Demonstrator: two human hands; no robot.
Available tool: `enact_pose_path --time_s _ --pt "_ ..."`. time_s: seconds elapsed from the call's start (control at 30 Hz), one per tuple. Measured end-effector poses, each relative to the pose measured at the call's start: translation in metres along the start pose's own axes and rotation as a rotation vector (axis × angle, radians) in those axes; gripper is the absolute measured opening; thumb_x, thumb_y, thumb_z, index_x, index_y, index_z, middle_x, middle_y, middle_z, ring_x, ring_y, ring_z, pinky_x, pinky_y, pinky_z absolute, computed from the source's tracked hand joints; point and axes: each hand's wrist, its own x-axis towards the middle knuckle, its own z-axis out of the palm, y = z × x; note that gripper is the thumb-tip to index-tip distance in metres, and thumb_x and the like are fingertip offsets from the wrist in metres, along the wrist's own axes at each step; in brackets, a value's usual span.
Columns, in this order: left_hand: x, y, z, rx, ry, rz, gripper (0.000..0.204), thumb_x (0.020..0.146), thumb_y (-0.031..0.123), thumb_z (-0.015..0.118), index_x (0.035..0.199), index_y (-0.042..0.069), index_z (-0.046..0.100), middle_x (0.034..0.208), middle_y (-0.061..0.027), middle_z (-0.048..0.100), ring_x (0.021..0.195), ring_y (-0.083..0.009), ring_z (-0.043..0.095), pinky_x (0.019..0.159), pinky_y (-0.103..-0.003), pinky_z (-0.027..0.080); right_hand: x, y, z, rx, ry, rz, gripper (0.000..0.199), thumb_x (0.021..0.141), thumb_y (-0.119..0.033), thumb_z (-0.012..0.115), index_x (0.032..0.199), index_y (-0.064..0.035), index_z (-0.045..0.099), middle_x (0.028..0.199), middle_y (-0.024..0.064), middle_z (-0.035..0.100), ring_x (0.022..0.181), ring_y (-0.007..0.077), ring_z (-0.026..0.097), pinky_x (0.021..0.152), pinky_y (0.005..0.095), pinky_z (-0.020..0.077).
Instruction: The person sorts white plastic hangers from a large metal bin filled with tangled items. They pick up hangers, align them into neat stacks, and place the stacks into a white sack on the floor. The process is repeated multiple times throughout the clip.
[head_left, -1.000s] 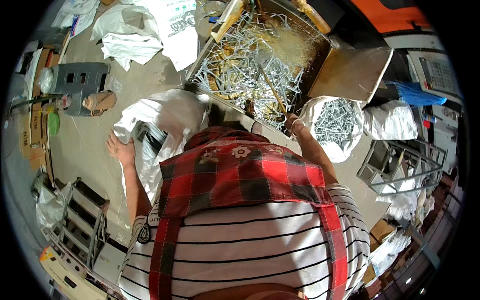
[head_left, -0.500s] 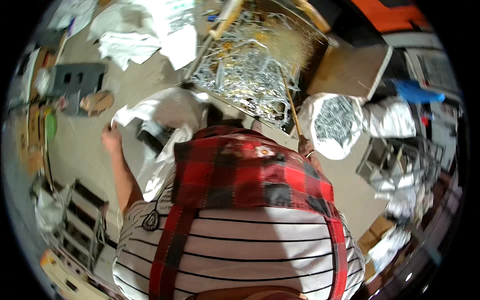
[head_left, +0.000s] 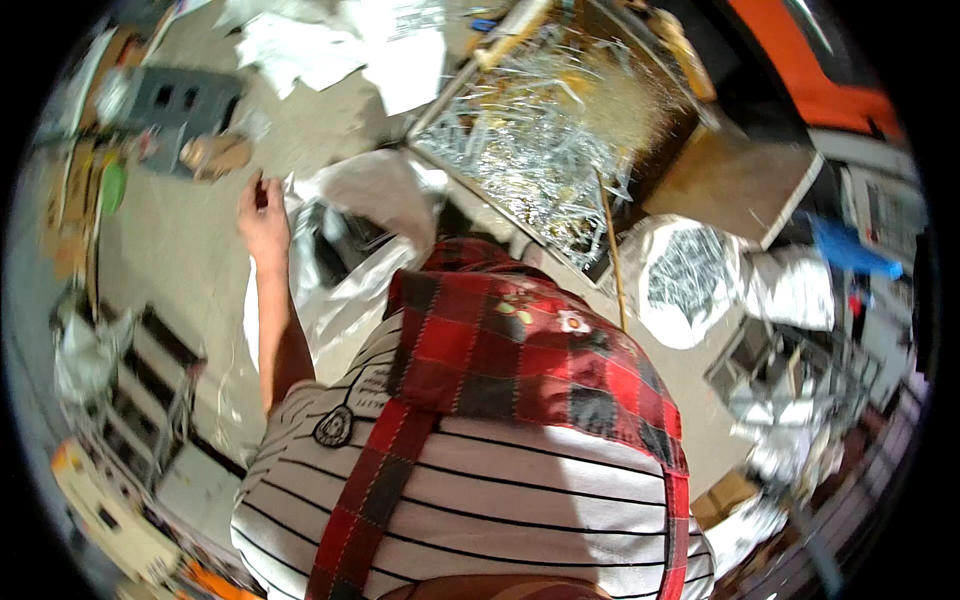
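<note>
My left hand [head_left: 264, 218] is raised beside the mouth of a white sack [head_left: 375, 190]. Its fingers are half curled, with a gap between them and the thumb, and I see nothing held. Inside the sack lies something dark and shiny [head_left: 345, 240], only partly visible. A thin wooden stick [head_left: 612, 245] leans out of a metal bin [head_left: 500, 212] of tangled silvery strips [head_left: 520, 140]. The stick's lower end passes behind my checked apron [head_left: 530, 350]. My right hand is hidden.
Right of the bin stands a white sack [head_left: 652, 310] filled with grey metal pieces, with another white sack [head_left: 795, 290] beside it. A brown panel [head_left: 735, 185] juts from the bin. Metal racks [head_left: 150, 400] stand at left; white sheets [head_left: 300, 50] lie at the far left.
My left hand has let go of the white sack's rim and moved up and right. My right hand, earlier at the stick's lower end, has gone out of sight. The whole view has shifted.
</note>
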Motion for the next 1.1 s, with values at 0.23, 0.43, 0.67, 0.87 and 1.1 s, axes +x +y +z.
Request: enact_pose_path --time_s 0.23,0.43,0.67,0.87,1.1 --pt "-0.047 0.122 0.107 -0.311 -0.412 0.406 0.018 0.083 0.008 0.060 0.099 0.001 0.061 0.084 -0.0066 0.064 0.074 -0.0114 0.060 0.071 -0.024 0.047 -0.157 0.055 0.036 0.222 0.206 0.285 0.027 0.091 -0.029 0.040 0.084 -0.0073 0.054 0.060 0.0101 0.051 0.054 0.0263 0.050 0.050 0.0368 0.0418" --pt "-0.118 0.178 0.179 -0.488 -0.884 0.440 0.017 0.082 0.019 0.057 0.083 0.002 0.061 0.075 -0.0119 0.060 0.070 -0.0203 0.059 0.065 -0.030 0.045 -0.278 0.090 0.096 0.318 0.312 0.542 0.029 0.090 -0.031 0.040 0.082 -0.0072 0.054 0.061 0.0121 0.054 0.057 0.0278 0.053 0.051 0.0380 0.0423" --pt "-0.198 0.121 0.248 0.577 -1.514 0.518 0.044 0.074 0.045 0.060 0.085 0.003 0.058 0.086 -0.0193 0.061 0.084 -0.0363 0.058 0.070 -0.044 0.044 -0.226 0.172 0.089 0.220 0.460 0.456 0.032 0.090 -0.034 0.040 0.080 -0.0071 0.054 0.063 0.0144 0.056 0.060 0.0295 0.056 0.052 0.0395 0.0430" --pt "-0.267 0.006 0.189 1.002 -1.593 0.168 0.062 0.071 0.058 0.056 0.101 0.003 0.057 0.089 -0.0211 0.062 0.087 -0.0353 0.060 0.074 -0.043 0.046 -0.003 0.330 -0.025 -0.120 0.468 0.197 0.022 0.087 -0.021 0.041 0.078 -0.0054 0.055 0.065 0.0137 0.058 0.057 0.0322 0.057 0.048 0.0408 0.0450" --pt "-0.304 0.033 0.145 0.989 -1.769 -0.102 0.063 0.072 0.059 0.055 0.101 0.003 0.057 0.089 -0.0208 0.062 0.087 -0.0346 0.060 0.075 -0.042 0.046 0.174 0.361 -0.162 0.038 0.335 0.411 0.035 0.084 -0.030 0.043 0.079 0.0006 0.060 0.078 0.0220 0.060 0.075 0.0376 0.058 0.063 0.0413 0.0457"
